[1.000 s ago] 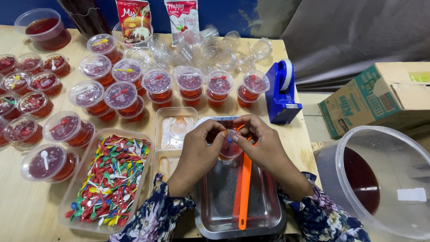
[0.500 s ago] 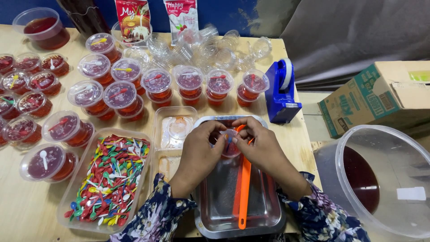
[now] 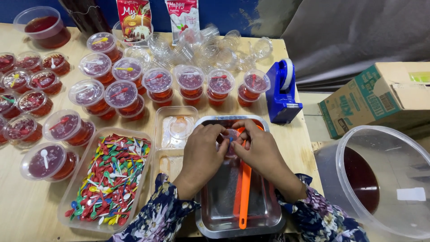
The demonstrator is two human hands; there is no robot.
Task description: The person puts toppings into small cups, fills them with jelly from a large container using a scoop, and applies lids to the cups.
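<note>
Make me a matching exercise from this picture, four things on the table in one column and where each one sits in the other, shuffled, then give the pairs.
Things:
1. orange ladle
2. blue tape dispenser
3. tray of coloured spoons
4. small lidded cup

Places:
A. left of the steel tray
B. between the left hand and the right hand
C. lying in the steel tray
D. at the table's right edge, behind the hands

Pairs: 1-C, 2-D, 3-A, 4-B

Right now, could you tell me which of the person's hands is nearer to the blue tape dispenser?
The right hand. It sits just below and left of the tape dispenser, at the metal tray. The left hand is farther away, beyond the small cup both hands grip.
</note>
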